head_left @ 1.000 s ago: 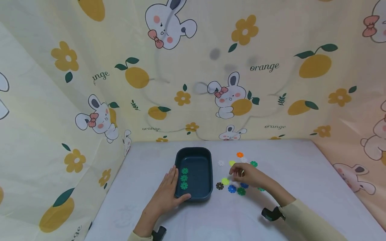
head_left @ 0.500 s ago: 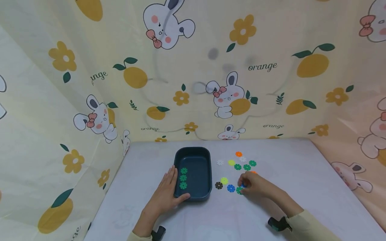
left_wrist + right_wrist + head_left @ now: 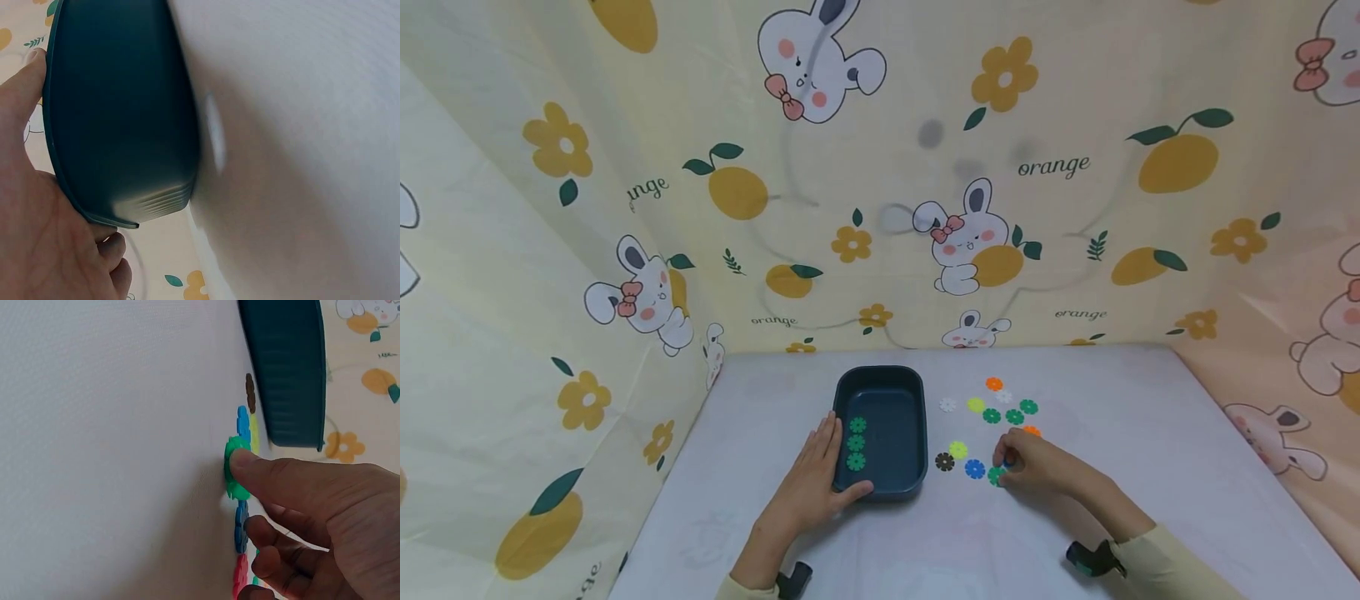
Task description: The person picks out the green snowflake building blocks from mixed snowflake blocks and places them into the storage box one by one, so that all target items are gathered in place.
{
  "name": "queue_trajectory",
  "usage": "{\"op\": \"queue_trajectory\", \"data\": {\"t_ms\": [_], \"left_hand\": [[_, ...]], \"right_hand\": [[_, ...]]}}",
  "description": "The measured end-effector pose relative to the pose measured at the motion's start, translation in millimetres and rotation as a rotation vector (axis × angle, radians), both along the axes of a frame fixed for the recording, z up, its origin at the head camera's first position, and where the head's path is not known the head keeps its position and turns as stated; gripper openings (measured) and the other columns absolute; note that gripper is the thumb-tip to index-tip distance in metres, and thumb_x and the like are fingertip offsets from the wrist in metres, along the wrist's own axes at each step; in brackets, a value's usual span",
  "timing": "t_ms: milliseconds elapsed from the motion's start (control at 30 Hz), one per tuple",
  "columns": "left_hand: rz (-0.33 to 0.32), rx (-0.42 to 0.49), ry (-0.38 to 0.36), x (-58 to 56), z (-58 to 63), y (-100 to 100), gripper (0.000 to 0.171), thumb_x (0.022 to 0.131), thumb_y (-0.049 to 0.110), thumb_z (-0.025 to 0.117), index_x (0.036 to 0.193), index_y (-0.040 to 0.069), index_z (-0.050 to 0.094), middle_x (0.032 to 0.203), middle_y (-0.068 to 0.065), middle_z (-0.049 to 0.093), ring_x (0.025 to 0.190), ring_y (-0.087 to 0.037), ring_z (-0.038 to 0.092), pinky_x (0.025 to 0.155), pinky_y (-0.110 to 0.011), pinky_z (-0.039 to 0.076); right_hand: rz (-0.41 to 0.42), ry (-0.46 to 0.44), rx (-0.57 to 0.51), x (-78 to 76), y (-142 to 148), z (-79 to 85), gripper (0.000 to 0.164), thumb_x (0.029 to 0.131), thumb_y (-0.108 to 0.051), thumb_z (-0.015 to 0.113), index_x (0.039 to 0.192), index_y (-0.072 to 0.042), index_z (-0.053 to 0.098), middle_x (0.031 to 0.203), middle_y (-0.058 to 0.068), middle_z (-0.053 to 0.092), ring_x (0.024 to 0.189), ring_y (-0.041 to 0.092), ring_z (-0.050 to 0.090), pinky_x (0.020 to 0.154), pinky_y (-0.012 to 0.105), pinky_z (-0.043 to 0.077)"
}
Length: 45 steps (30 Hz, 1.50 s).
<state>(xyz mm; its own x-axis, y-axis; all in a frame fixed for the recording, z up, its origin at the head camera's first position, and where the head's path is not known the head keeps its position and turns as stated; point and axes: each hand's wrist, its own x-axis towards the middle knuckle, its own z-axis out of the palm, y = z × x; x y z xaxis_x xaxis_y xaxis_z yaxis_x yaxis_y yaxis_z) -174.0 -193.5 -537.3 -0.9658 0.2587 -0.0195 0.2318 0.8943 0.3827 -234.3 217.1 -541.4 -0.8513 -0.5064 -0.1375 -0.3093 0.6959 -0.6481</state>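
Note:
A dark teal rectangular tray (image 3: 891, 442) stands on the table, with three green flower-shaped discs (image 3: 856, 443) lined up inside along its left side. My left hand (image 3: 808, 483) rests on the tray, fingers extended along the left rim and thumb over the near rim. To the right of the tray, my right hand (image 3: 1037, 462) pinches a green flower-shaped disc (image 3: 234, 475) low over the table, its thumb on the disc's face. Just beside that disc are a blue disc (image 3: 974, 468), a brown one (image 3: 944, 462) and a yellow one (image 3: 958, 450).
Farther back on the right lie several more discs: orange (image 3: 994, 384), white (image 3: 947, 405), yellow (image 3: 976, 405) and green (image 3: 1014, 417). Another orange disc (image 3: 1032, 431) shows behind my right hand. A printed cloth (image 3: 880, 250) hangs behind the white table (image 3: 760, 392).
My right hand has moved right and toward the near side, onto the green disc, uncovering green discs behind it. Over the last half second it barely moves. The left hand stays on the tray.

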Motion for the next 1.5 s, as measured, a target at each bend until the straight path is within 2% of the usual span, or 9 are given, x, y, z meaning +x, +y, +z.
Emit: {"op": "queue_trajectory", "data": {"t_ms": [167, 267, 467, 600, 800, 900, 1133, 1367, 1500], "left_hand": [[-0.015, 0.019, 0.027, 0.9, -0.1, -1.1, 0.117, 0.096, 0.073, 0.065, 0.172, 0.003, 0.01, 0.181, -0.013, 0.004, 0.167, -0.029, 0.006, 0.135, -0.054, 0.016], [-0.032, 0.041, 0.057, 1.4, -0.5, -1.8, 0.116, 0.096, 0.069, 0.068, 0.171, 0.0, 0.012, 0.18, -0.017, 0.007, 0.167, -0.034, 0.01, 0.134, -0.056, 0.018], [-0.039, 0.031, 0.049, 0.7, -1.5, -2.3, 0.115, 0.097, 0.069, 0.067, 0.171, 0.0, 0.011, 0.18, -0.016, 0.005, 0.167, -0.032, 0.008, 0.135, -0.053, 0.015], [-0.033, 0.018, 0.038, -0.7, -2.0, -2.3, 0.116, 0.097, 0.07, 0.066, 0.171, 0.001, 0.011, 0.181, -0.014, 0.004, 0.167, -0.029, 0.005, 0.135, -0.051, 0.013], [-0.034, 0.026, 0.054, -1.5, -1.8, -1.2, 0.116, 0.096, 0.07, 0.067, 0.171, 0.0, 0.012, 0.181, -0.014, 0.005, 0.167, -0.03, 0.007, 0.135, -0.052, 0.014], [-0.031, 0.022, 0.036, -1.3, 0.7, -0.9, 0.117, 0.096, 0.071, 0.067, 0.172, 0.001, 0.01, 0.181, -0.014, 0.004, 0.167, -0.029, 0.006, 0.136, -0.051, 0.013], [-0.029, 0.016, 0.029, -1.8, 2.1, -1.4, 0.117, 0.097, 0.07, 0.067, 0.171, 0.001, 0.01, 0.181, -0.013, 0.003, 0.167, -0.028, 0.005, 0.135, -0.051, 0.013], [-0.045, 0.026, 0.034, -2.1, -0.7, -2.7, 0.115, 0.098, 0.068, 0.067, 0.171, 0.0, 0.011, 0.181, -0.016, 0.005, 0.167, -0.031, 0.007, 0.135, -0.053, 0.015], [-0.04, 0.015, 0.026, -2.0, -2.0, -3.4, 0.116, 0.097, 0.071, 0.065, 0.172, 0.001, 0.009, 0.181, -0.014, 0.002, 0.167, -0.029, 0.005, 0.135, -0.052, 0.014]], "right_hand": [[0.028, -0.006, -0.033, -0.1, -0.2, 2.2, 0.025, 0.089, -0.007, 0.086, 0.1, -0.013, 0.064, 0.091, -0.003, 0.06, 0.086, 0.016, 0.055, 0.071, 0.024, 0.051], [0.061, 0.028, -0.054, -2.6, -0.9, 6.6, 0.02, 0.092, -0.004, 0.08, 0.099, -0.014, 0.064, 0.088, -0.005, 0.06, 0.082, 0.012, 0.056, 0.069, 0.024, 0.052], [0.07, 0.07, -0.145, -17.6, -11.0, 19.0, 0.016, 0.097, -0.004, 0.077, 0.102, -0.016, 0.068, 0.094, -0.007, 0.066, 0.088, 0.012, 0.063, 0.079, 0.023, 0.059], [0.061, 0.063, -0.23, -29.6, -28.6, 29.9, 0.014, 0.098, -0.006, 0.078, 0.105, -0.015, 0.07, 0.099, -0.003, 0.069, 0.092, 0.017, 0.066, 0.085, 0.023, 0.06], [0.068, 0.061, -0.317, -46.9, -65.0, 43.5, 0.014, 0.099, -0.003, 0.076, 0.108, -0.012, 0.072, 0.101, 0.001, 0.07, 0.093, 0.02, 0.066, 0.085, 0.023, 0.061], [0.082, 0.061, -0.345, -57.0, -84.9, 45.8, 0.015, 0.099, -0.001, 0.074, 0.11, -0.012, 0.072, 0.101, 0.002, 0.07, 0.093, 0.021, 0.066, 0.084, 0.024, 0.061], [0.106, 0.033, -0.395, -80.0, -128.9, 44.1, 0.013, 0.1, 0.001, 0.072, 0.112, -0.005, 0.072, 0.099, 0.007, 0.07, 0.088, 0.019, 0.065, 0.08, 0.024, 0.061], [0.121, 0.083, -0.357, -97.6, -162.0, 34.6, 0.012, 0.098, 0.002, 0.073, 0.109, -0.003, 0.072, 0.097, 0.006, 0.07, 0.084, 0.015, 0.064, 0.076, 0.025, 0.059], [0.124, 0.091, -0.339, -106.7, -175.6, 27.2, 0.012, 0.097, 0.003, 0.073, 0.108, -0.002, 0.073, 0.094, 0.006, 0.07, 0.082, 0.013, 0.064, 0.073, 0.026, 0.058]]}}
